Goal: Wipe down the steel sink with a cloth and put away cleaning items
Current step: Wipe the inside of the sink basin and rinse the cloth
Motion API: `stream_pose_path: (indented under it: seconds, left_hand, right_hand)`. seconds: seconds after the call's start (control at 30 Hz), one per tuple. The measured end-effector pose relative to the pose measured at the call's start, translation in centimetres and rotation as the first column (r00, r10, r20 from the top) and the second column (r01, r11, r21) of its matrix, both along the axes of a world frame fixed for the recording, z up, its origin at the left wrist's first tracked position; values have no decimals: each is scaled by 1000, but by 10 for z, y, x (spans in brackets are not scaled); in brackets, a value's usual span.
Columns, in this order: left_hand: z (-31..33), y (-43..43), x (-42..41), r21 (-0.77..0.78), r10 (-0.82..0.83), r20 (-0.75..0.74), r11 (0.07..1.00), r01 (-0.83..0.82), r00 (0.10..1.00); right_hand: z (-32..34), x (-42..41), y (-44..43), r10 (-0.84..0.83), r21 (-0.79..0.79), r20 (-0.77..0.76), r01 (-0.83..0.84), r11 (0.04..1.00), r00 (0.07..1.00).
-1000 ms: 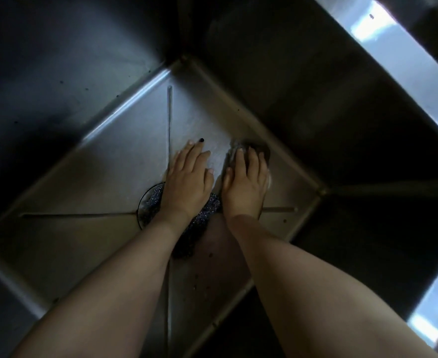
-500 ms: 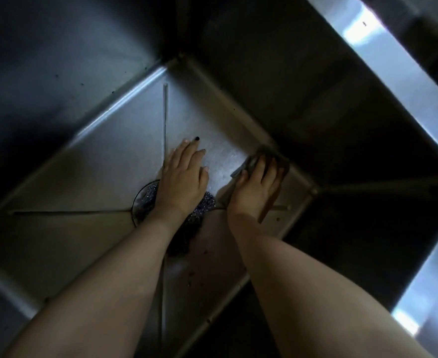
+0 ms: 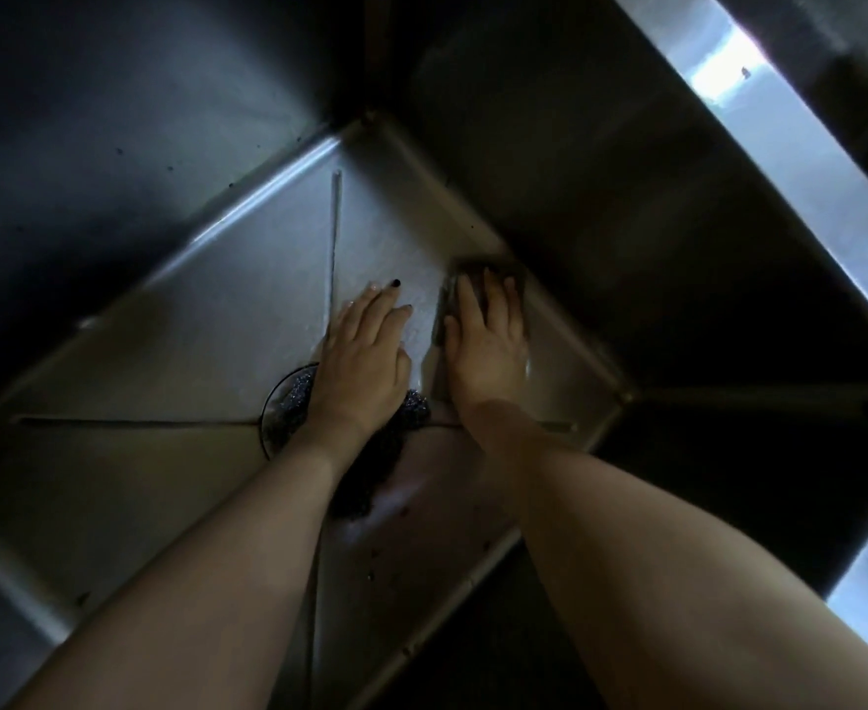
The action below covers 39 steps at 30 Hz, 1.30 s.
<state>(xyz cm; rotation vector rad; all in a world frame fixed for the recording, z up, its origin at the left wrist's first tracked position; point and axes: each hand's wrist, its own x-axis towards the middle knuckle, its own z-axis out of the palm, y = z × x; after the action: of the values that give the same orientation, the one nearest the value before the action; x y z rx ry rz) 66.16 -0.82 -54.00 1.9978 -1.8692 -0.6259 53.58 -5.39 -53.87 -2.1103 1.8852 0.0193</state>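
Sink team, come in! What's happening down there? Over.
Left hand flat on sink floor. Right hand pressing cloth at floor's edge. Dark scourer lying under left wrist.

Two bare forearms (image 3: 227, 566), black-polished fingernails (image 3: 396, 283) on the left hand (image 3: 365, 361).

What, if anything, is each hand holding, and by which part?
Nothing is gripped. The right hand presses flat on top of the cloth; the left hand rests flat on the sink floor.

steel sink (image 3: 206, 320): deep, floor looks wet | cloth (image 3: 472, 266): dark, possibly folded, flat on floor beside right wall
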Motion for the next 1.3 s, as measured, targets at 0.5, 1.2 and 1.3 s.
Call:
stream_pose_path:
  seconds: [0.5, 1.2, 1.3]
  left_hand:
    - [-1, 0, -2, -1, 23, 21, 1000, -23, 1000]
    - [1, -1, -3, 13, 24, 38, 1000, -25, 999]
    - [2, -1, -3, 17, 20, 28, 1000, -21, 999]
  right_hand:
    - [1, -6, 45, -243, 5, -29, 243, 970, 970]
    - [11, 1, -4, -32, 84, 105, 23, 996, 994]
    - [24, 0, -7, -69, 146, 169, 44, 988, 983]
